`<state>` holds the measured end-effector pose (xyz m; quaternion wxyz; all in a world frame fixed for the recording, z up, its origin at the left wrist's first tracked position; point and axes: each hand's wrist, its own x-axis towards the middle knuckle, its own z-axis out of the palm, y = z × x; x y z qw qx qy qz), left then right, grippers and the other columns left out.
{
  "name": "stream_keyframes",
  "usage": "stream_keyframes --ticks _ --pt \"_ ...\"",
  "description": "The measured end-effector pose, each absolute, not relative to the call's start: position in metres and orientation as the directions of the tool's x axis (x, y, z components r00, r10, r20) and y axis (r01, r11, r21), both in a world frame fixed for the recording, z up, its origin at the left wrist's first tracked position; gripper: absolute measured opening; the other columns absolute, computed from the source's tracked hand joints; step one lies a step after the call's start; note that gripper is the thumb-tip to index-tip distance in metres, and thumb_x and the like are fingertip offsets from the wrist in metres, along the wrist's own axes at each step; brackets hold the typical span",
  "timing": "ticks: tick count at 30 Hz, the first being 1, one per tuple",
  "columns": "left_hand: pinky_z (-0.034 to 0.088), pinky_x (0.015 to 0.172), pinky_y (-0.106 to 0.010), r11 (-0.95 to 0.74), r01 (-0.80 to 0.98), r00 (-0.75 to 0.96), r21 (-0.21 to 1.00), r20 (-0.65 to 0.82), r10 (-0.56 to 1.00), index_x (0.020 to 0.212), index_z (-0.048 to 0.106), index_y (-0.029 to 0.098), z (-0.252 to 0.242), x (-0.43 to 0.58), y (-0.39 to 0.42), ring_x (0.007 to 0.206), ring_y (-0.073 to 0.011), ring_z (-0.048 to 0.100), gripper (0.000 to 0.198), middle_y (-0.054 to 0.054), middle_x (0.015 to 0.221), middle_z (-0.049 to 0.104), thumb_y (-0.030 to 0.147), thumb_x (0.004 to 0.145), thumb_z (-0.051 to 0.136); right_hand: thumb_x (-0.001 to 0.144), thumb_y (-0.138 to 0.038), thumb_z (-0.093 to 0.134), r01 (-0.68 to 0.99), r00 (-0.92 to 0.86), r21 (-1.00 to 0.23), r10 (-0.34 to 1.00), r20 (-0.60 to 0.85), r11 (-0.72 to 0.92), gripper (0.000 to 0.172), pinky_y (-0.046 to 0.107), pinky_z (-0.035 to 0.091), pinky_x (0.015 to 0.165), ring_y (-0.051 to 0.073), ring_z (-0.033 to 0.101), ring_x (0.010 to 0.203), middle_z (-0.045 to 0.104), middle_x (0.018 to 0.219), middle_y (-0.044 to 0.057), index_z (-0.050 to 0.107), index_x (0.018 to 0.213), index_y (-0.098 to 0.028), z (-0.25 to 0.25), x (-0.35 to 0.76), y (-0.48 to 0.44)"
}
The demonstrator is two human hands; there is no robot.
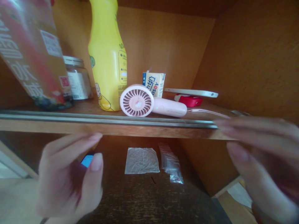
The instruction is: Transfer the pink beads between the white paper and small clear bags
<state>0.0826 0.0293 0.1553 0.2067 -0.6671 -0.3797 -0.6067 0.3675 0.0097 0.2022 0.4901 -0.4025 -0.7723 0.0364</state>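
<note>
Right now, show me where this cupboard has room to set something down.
Roomiest: the dark lower board in front of the white crumpled paper square and clear plastic bag. On the wooden upper shelf, only the right end, past the red case, is bare apart from a pink cord. Its left, from red box to pink handheld fan, is crowded.

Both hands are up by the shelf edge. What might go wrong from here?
1. The pink fan lies close to the front of the shelf, and its cord trails toward the right hand. A snag might drag the fan off.
2. The tall yellow bottle stands beside the fan; a bump might topple it.
</note>
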Motion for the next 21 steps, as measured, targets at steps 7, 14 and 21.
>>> stream_keyframes --ticks 7,14,21 --pt "0.051 0.067 -0.032 -0.775 0.612 0.258 0.158 0.886 0.385 0.111 0.054 0.023 0.098 0.115 0.045 0.076 -0.0182 0.062 0.035 -0.004 0.088 0.067 0.006 0.082 0.051 0.089 -0.022 0.055 0.617 -0.577 -0.352 0.709 0.406 0.704 0.026 0.035 0.054 0.071 0.02 0.067 0.078 0.072 0.091 0.004 0.068 0.11 -0.027 0.126 0.378 0.04" --pt "0.044 0.097 -0.053 -0.602 0.737 0.509 0.307 0.334 0.793 0.105 0.062 0.013 0.016 0.135 0.103 0.119 -0.0333 0.055 0.022 -0.018 0.124 0.061 0.023 0.088 0.054 0.082 -0.032 0.063 0.814 -0.341 -0.502 0.94 -0.006 0.292 0.034 0.039 0.045 0.089 0.027 0.061 0.099 0.064 0.112 0.014 0.065 0.112 -0.016 0.043 0.424 0.111" --pt "0.038 0.104 -0.05 -0.594 0.696 0.566 0.403 0.2 0.8 0.115 0.059 0.016 -0.02 0.136 0.114 0.128 -0.0289 0.049 0.028 -0.017 0.13 0.058 0.028 0.09 0.054 0.069 -0.024 0.073 0.773 -0.342 -0.611 0.924 -0.17 0.173 0.032 0.03 0.044 0.072 0.019 0.057 0.079 0.061 0.086 0.005 0.06 0.097 -0.014 0.006 0.431 0.136"
